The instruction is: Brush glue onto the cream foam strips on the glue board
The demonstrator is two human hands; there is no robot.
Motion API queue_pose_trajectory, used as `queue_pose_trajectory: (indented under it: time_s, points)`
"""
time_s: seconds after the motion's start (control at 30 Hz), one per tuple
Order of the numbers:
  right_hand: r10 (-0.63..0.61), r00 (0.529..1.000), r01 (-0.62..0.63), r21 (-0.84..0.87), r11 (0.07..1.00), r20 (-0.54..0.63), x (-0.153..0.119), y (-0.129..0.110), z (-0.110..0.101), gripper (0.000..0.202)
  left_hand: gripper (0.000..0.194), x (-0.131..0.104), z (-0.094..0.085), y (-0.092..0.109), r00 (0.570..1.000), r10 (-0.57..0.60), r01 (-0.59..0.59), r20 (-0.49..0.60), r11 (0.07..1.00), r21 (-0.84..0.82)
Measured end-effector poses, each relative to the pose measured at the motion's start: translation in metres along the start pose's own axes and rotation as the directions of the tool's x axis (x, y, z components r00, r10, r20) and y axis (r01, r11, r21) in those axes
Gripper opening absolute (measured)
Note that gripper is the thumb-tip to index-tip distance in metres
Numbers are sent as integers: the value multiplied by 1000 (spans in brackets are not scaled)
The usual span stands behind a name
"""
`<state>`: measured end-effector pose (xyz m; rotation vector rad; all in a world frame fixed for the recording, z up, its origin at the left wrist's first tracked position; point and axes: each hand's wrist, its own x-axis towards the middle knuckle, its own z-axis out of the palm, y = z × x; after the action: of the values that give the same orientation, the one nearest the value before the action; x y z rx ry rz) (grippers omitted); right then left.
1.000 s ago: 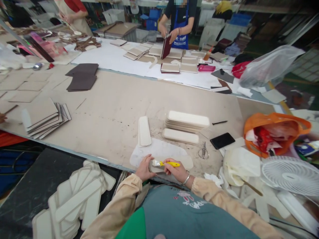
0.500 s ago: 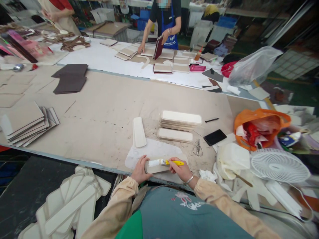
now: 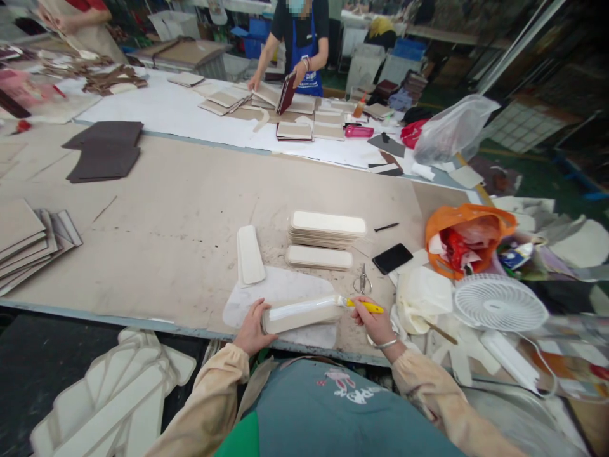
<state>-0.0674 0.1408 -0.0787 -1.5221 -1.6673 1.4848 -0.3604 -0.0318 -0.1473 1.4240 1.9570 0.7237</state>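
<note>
A pale strip [image 3: 301,318], seemingly the top one of a small stack, is set at the near edge of the surface [image 3: 190,209], over a white sheet [image 3: 234,308]. Its left end is gripped by the left hand [image 3: 254,329], thumb on the near side and fingers curled over the far side; the yellow-handled brush [image 3: 365,306] is pinched between the nearly closed fingers of the right hand [image 3: 373,322], with its bristles at the strip's right end. A glossy white streak is laid along most of the strip's length, so this coat is judged to be nearly complete, though bare margin is left on the near side. No such streak can be made out on the far stack [image 3: 328,223], the near stack [image 3: 320,257] or the two strips [image 3: 250,255] to the left; whether these are finished or waiting cannot be told. A loose pile of similar pieces [image 3: 111,397] is heaped at the near left. On the right, red plastic and whitish scraps are held in an orange bag [image 3: 435,230]. A stick [image 3: 442,332] is seen beside a pale container [image 3: 423,298], whose contents are hidden, as are those of the clear bag [image 3: 451,130] at the far right.
</note>
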Motion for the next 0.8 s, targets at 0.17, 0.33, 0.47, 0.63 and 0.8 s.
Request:
queue_pose_trajectory:
  time_s: [0.17, 0.33, 0.47, 0.63, 0.8]
  points:
    - [-19, 993, 11, 70, 998, 114, -11, -17, 23, 34, 73, -1, 1, 0, 1000, 4, -4, -4, 1000, 3]
    - [-50, 895, -42, 196, 980, 443, -19, -30, 83, 31, 72, -1, 0, 0, 1000, 20, -20, -24, 1000, 1]
    - [-56, 839, -64, 200, 978, 541, -18, -32, 117, 30, 73, -1, 0, 1, 1000, 14, -14, -16, 1000, 1]
    - [-24, 811, -85, 159, 984, 585, -17, -27, 130, 29, 75, 0, 0, 0, 1000, 6, -6, -8, 1000, 10]
    - [-21, 828, -68, 137, 988, 560, -19, -20, 121, 26, 73, 0, -1, 1, 1000, 24, -24, -6, 1000, 18]
